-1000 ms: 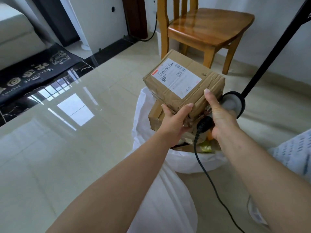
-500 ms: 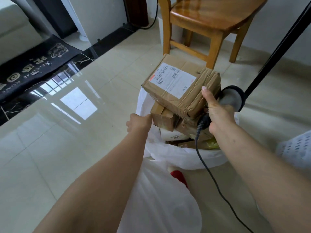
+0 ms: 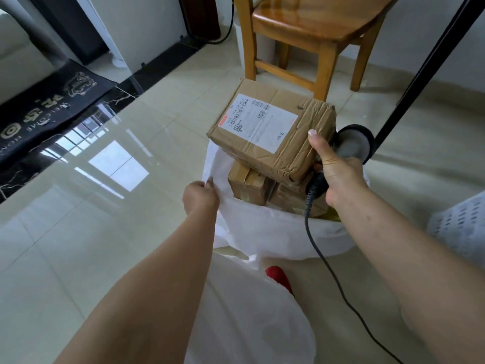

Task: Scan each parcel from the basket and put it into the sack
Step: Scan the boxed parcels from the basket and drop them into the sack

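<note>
A brown cardboard parcel (image 3: 262,122) with a white shipping label lies tilted on top of other cardboard parcels (image 3: 249,185) that fill the mouth of the white sack (image 3: 262,232). My right hand (image 3: 338,169) grips the handle of a black barcode scanner (image 3: 354,143), and its thumb presses on the top parcel's near right corner. The scanner's cable hangs down over the sack. My left hand (image 3: 202,195) pinches the sack's left rim. The white perforated basket (image 3: 462,227) shows at the right edge, its inside hidden.
A wooden chair (image 3: 315,35) stands just behind the sack. A black pole (image 3: 420,61) slants across the upper right. A dark doormat (image 3: 39,109) lies at the far left on the glossy tiled floor. Something red (image 3: 278,277) peeks out beside the sack's lower folds.
My left hand let go of the top parcel and moved down-left to the sack's rim. The parcel sank onto the parcels in the sack, with my right hand still on it.
</note>
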Tool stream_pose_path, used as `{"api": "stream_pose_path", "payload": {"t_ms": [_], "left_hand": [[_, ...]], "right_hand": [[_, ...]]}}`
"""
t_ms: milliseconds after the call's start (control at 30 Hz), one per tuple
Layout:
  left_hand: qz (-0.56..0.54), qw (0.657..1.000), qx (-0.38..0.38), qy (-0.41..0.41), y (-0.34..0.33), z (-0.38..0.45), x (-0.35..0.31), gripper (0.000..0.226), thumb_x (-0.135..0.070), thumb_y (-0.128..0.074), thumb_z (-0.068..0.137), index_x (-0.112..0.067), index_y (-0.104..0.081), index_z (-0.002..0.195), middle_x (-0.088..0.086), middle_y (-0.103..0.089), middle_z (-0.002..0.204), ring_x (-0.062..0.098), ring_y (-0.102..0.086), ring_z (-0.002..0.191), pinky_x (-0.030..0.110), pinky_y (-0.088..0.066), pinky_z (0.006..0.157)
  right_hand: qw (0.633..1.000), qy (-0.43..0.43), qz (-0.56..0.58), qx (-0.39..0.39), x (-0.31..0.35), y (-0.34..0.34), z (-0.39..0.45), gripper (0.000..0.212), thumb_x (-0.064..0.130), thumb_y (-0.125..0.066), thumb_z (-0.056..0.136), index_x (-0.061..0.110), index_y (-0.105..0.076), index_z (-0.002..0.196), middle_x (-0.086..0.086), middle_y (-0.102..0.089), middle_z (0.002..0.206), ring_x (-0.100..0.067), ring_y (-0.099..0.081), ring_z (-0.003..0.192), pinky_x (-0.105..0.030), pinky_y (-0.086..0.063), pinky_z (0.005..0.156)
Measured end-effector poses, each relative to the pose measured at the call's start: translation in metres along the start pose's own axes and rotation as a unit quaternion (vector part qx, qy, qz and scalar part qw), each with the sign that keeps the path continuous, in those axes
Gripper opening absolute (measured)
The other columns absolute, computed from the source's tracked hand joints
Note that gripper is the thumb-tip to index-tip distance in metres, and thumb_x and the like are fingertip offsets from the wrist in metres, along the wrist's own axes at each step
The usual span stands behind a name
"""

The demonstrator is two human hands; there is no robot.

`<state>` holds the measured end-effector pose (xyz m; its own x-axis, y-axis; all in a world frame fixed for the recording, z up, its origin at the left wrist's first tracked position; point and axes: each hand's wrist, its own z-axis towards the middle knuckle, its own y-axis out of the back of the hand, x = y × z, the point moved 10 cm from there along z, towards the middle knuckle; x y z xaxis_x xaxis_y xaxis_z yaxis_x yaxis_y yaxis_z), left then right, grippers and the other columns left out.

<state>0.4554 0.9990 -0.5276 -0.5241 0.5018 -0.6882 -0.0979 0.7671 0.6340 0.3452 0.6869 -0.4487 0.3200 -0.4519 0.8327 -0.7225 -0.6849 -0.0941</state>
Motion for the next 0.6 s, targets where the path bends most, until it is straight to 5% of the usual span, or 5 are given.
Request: {"api": "stream_pose_path", "payload": {"t_ms": [167, 300, 400, 533, 600], "left_hand": [[-0.055, 0.993, -0.057, -0.091, 0.040, -0.015, -0.041, 0.025, -0.034, -0.058, 0.095, -0.013, -0.067, 0.086, 0.001, -0.059, 0.077, 0.023, -0.055, 0.075, 0.032, -0.047, 0.075], [-0.085, 0.982, -0.111, -0.126, 0.080, -0.026, -0.053, 0.029, -0.029, -0.054, 0.096, -0.011, -0.061, 0.075, 0.000, -0.051, 0.066, 0.021, -0.050, 0.071, 0.031, -0.043, 0.071], [-0.082, 0.982, -0.120, -0.122, 0.092, -0.036, -0.051, 0.031, -0.027, -0.053, 0.095, -0.009, -0.060, 0.071, -0.002, -0.050, 0.061, 0.021, -0.050, 0.069, 0.027, -0.038, 0.067], [-0.043, 0.983, -0.094, -0.151, 0.087, -0.045, -0.063, 0.029, -0.028, -0.054, 0.095, -0.009, -0.065, 0.076, -0.003, -0.056, 0.066, 0.020, -0.052, 0.070, 0.027, -0.037, 0.066], [-0.016, 0.984, -0.091, -0.153, 0.089, -0.042, -0.059, 0.029, -0.028, -0.053, 0.095, -0.009, -0.066, 0.078, 0.001, -0.059, 0.071, 0.021, -0.054, 0.072, 0.028, -0.038, 0.065]], "right_hand": [[0.999, 0.009, -0.030, 0.019, 0.009, 0.005, -0.012, 0.088, 0.056, -0.089, 0.050, 0.009, -0.058, 0.118, -0.004, -0.066, 0.115, -0.023, -0.061, 0.106, -0.042, -0.050, 0.096], [0.998, 0.035, -0.061, -0.001, 0.013, 0.013, -0.021, 0.133, 0.072, -0.085, 0.010, 0.009, -0.056, 0.123, -0.006, -0.068, 0.113, -0.029, -0.065, 0.103, -0.050, -0.053, 0.092], [0.993, 0.040, -0.108, 0.008, 0.019, 0.003, -0.036, 0.114, 0.061, -0.090, 0.043, 0.006, -0.046, 0.133, -0.009, -0.061, 0.125, -0.031, -0.060, 0.112, -0.049, -0.052, 0.095], [0.988, 0.044, -0.145, 0.031, 0.021, -0.022, -0.041, 0.143, 0.070, -0.083, 0.019, 0.011, -0.036, 0.141, -0.010, -0.055, 0.132, -0.035, -0.057, 0.116, -0.056, -0.050, 0.094], [0.986, 0.049, -0.158, 0.035, 0.025, -0.030, -0.039, 0.137, 0.067, -0.087, 0.028, 0.009, -0.036, 0.142, -0.011, -0.054, 0.135, -0.034, -0.055, 0.119, -0.054, -0.049, 0.096]]}}
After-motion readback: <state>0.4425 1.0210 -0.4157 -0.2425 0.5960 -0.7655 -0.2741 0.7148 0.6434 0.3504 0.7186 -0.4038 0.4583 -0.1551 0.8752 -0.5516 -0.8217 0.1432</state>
